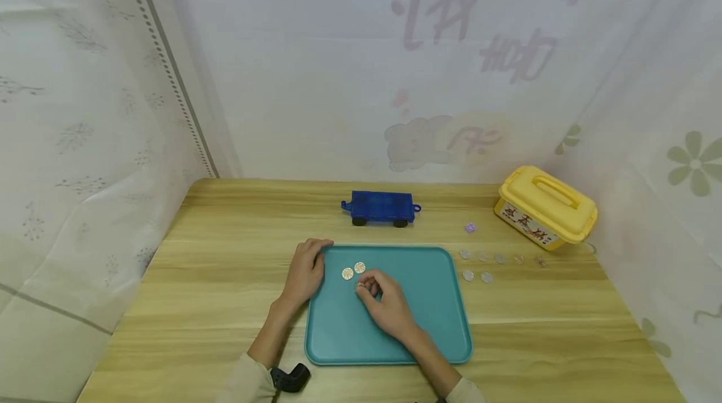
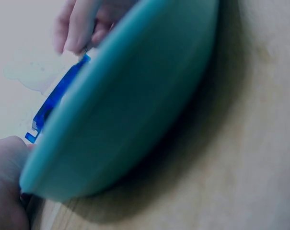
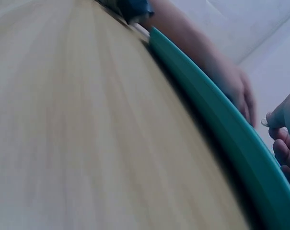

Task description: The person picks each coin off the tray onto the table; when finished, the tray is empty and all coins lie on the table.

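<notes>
My right hand (image 1: 388,306) is over the teal tray (image 1: 420,343), pinching a coin (image 1: 359,286) between thumb and fingertips. In the right wrist view the coin (image 3: 264,122) shows as a bright edge at the fingertips. Just beyond it, two gold-coloured coins, one coin (image 1: 347,274) and another coin (image 1: 360,267), lie flat on the tray, side by side. My left hand (image 1: 306,272) rests on the tray's far left corner, its fingers over the rim. The left wrist view has the tray's side (image 2: 135,105) close up, with only part of that hand (image 2: 8,177).
A blue toy wagon (image 1: 381,207) stands behind the tray. Several silvery coins (image 1: 486,277) lie on the wooden table (image 1: 225,221) right of it, near a small purple piece (image 1: 470,227). A yellow lidded box (image 1: 544,205) with a handle sits at the back right. Patterned white cloth (image 1: 316,77) hangs around.
</notes>
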`<state>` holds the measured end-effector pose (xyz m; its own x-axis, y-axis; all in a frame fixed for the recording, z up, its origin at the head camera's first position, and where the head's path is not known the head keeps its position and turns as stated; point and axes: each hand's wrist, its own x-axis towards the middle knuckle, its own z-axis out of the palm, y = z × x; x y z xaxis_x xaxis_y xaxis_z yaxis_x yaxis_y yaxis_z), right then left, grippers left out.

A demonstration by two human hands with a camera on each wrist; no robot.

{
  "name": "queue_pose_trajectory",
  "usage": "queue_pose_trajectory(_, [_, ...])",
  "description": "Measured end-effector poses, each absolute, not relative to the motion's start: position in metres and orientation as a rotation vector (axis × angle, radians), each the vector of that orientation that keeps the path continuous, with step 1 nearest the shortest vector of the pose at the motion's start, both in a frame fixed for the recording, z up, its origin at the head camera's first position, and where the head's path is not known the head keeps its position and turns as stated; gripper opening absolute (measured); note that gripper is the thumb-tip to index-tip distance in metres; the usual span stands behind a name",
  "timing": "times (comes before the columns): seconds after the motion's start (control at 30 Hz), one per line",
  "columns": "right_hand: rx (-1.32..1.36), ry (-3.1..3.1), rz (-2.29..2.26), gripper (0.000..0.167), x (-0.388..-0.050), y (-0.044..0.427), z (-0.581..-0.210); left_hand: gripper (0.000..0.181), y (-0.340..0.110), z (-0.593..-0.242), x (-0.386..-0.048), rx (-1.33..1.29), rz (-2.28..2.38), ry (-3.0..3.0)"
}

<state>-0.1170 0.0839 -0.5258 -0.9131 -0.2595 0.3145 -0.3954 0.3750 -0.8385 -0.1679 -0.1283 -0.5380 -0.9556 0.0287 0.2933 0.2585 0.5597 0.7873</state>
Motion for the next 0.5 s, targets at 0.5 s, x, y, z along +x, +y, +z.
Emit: queue_pose_trajectory(0.5, [0.123, -2.432, 1.426, 0.011, -0.127, 0.192, -0.501, 0.032, -0.132, -0.539, -0.169, -0.259, -1.349, -2.56])
